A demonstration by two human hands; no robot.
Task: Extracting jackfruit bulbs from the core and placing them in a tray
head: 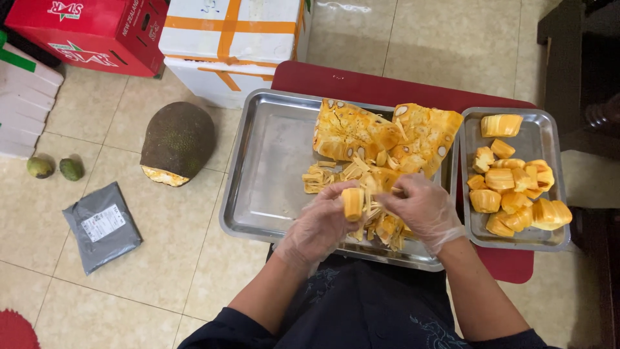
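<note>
Step in hand, by my reading: stripping pale fibres off jackfruit pod (352, 203). Left hand (320, 226) (clear glove) pinches pod from below; right hand (423, 210) closed on stringy strands beside it, grip probably light, fingers partly hidden. Pod held above near edge of large steel tray (265, 168), long axis near upright, cut end toward camera. Next move calls for firm hold, clean pull sideways. Cleaned pods lie in small tray (549, 139).
</note>
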